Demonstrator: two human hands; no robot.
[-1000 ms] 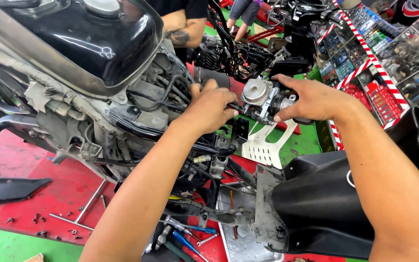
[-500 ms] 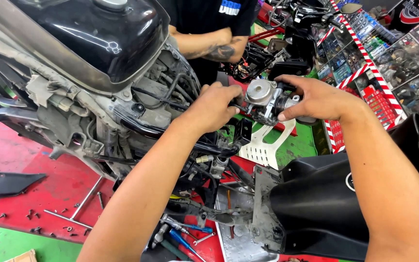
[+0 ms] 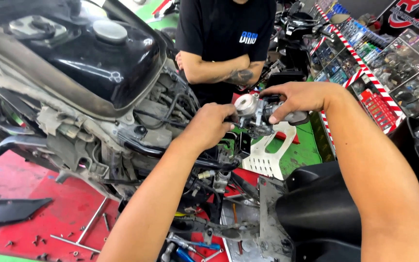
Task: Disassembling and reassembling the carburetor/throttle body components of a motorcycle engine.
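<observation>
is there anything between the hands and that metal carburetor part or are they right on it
Nothing visible stands between them. The right hand grips the metal carburetor from its right side, and the left hand meets it from the left, above the engine. A bystander's folded arms are behind, apart from it.

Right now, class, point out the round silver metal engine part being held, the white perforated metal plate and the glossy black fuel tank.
Silver engine part (image 3: 246,104): head view, round cap.
White perforated plate (image 3: 272,155): head view, flat middle.
Black fuel tank (image 3: 98,63): head view, glossy top.

Glossy black motorcycle fuel tank (image 3: 88,53) upper left, red workshop floor mat (image 3: 20,194) scattered with small screws, perforated white metal plate (image 3: 270,153), bystander in black T-shirt (image 3: 226,34) with folded arms, glass display case of parts (image 3: 389,68) at right.
</observation>
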